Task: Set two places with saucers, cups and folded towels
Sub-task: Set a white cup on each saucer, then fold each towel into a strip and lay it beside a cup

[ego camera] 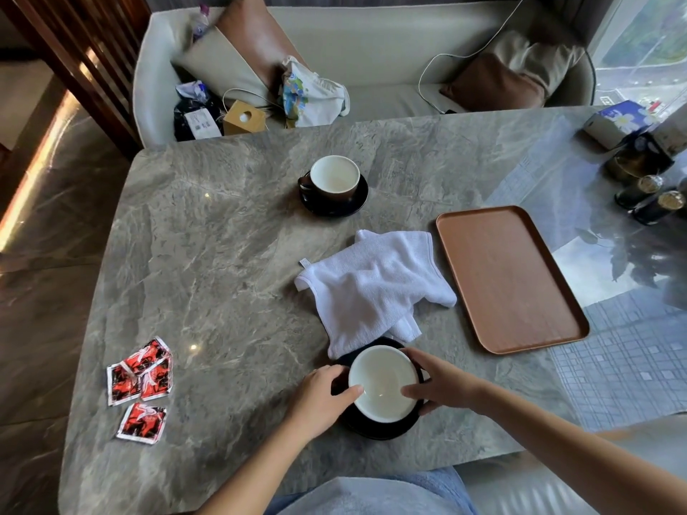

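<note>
While both hands (323,395) (442,388) clasped round the near cup (383,384), two cups (334,176), two saucers (336,210) (383,433), one tray (509,280), four sachets (141,377)

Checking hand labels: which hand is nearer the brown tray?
Right. The right hand holds the near cup on the side toward the tray; the left hand holds its opposite side.

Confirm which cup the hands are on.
The near cup, on its saucer by the white towels; left hand and right hand hold its rim. The far cup stands untouched.
</note>
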The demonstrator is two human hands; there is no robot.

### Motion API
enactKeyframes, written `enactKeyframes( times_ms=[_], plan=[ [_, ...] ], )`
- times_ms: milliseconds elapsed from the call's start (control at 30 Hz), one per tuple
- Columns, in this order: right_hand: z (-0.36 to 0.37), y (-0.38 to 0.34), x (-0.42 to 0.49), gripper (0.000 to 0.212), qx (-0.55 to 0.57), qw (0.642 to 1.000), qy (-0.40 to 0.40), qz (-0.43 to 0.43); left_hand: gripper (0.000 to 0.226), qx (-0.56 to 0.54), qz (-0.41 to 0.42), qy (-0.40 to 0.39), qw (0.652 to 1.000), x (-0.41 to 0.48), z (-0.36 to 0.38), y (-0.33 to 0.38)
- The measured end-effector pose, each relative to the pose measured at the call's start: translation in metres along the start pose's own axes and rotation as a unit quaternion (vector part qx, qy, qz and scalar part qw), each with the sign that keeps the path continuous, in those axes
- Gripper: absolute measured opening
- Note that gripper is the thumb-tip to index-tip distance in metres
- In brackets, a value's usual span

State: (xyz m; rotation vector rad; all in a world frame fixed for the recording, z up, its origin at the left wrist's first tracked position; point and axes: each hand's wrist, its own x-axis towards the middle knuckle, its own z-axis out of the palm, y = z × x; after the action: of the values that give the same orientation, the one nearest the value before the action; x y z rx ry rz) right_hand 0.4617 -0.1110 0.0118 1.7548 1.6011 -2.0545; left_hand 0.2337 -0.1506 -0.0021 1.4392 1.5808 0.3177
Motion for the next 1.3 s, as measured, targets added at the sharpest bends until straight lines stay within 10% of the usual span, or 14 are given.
enactKeyframes(
  times_ms=[300, 700, 1100, 1300],
  plan=[
    [-0.029, -0.042, 0.005, 0.012, -0.268, 0.932, 0.182, -0.164, 0.013, -0.168, -0.141, 0.104, 0.970, 0.023, -0.010, -0.018],
    [0.012, -0.082, 0.046, 0.031, -0.301, 0.925, 0.067, -0.223, 0.030, -0.287, -0.190, 0.072, 0.936, 0.045, -0.013, 0.007],
    [0.026, -0.111, 0.031, 0.026, -0.211, 0.880, 0.245, -0.348, 0.019, -0.507, -0.004, 0.090, 0.857, 0.017, -0.068, 0.080],
    [0.021, -0.145, 0.022, 0.012, -0.169, 0.873, 0.245, -0.387, 0.027, -0.442, 0.077, 0.099, 0.888, 0.010, -0.101, 0.096]
  ],
)
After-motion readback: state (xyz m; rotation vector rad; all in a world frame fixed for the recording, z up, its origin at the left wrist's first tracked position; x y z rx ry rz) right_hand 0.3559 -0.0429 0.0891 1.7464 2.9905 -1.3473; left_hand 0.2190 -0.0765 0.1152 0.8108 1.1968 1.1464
